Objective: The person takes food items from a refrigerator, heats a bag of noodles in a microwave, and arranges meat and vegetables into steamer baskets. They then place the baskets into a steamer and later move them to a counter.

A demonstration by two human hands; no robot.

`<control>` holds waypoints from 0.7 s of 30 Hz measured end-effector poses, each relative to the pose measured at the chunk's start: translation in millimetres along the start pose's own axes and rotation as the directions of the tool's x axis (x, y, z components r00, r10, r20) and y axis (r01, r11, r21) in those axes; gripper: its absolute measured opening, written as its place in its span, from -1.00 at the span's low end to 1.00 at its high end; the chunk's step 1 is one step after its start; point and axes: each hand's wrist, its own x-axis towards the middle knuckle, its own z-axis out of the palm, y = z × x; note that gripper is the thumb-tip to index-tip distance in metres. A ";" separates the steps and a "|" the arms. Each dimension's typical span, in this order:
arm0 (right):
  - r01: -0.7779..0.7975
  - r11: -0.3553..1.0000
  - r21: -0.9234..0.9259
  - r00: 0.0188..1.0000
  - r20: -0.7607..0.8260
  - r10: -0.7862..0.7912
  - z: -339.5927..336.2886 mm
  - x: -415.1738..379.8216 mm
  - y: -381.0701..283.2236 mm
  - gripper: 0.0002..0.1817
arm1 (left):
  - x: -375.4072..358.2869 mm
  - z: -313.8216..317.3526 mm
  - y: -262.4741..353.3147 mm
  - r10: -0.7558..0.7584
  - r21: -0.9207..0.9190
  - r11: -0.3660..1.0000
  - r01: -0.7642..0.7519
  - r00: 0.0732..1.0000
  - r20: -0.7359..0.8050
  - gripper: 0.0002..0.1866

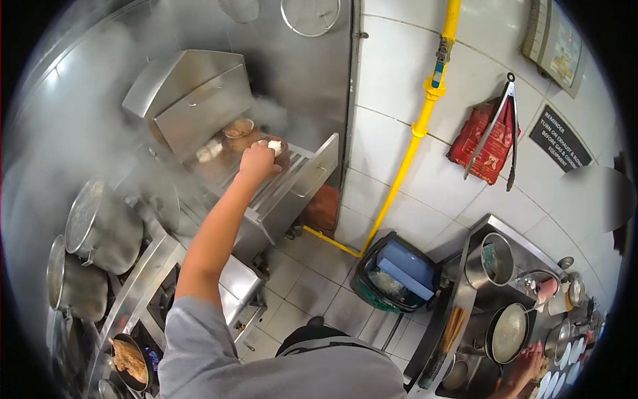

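My left hand reaches out over the pulled-out drawer of a steel steamer. Its fingers are closed on a small white item, whose kind I cannot make out. Beside it in the drawer sit a bowl of brown food and a white bundle, partly veiled by steam. At the lower right, my right hand is by the counter with its fingers stretched out, close to a pan of pale liquid. Nothing shows in that hand.
Large steel pots stand at left, above a frying pan with browned food. A black bin stands on the tiled floor. A yellow pipe runs down the wall, and tongs hang near a red bag.
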 end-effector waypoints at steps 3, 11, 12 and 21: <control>-0.032 0.999 0.020 0.998 0.048 0.031 28.6 -8.6 0.9 -0.59 | 23.3 34.6 -5.3 -0.010 0.133 0.991 0.006 1.000 0.024 -0.55; -0.002 0.999 -0.050 0.960 0.279 0.016 102.9 -32.7 -6.4 -0.72 | -7.7 -25.1 -18.9 0.260 0.042 0.965 -0.258 0.962 -0.083 -0.64; -0.022 1.000 0.004 0.950 0.312 0.020 122.5 -40.5 -10.7 -0.80 | -14.4 -50.4 -13.4 0.272 0.051 0.962 -0.268 0.959 -0.085 -0.64; -0.123 0.992 -0.003 0.572 0.817 0.073 315.1 -86.6 -26.5 -0.37 | -70.4 -207.5 130.8 0.772 -0.045 0.613 -0.789 0.610 -0.176 -0.70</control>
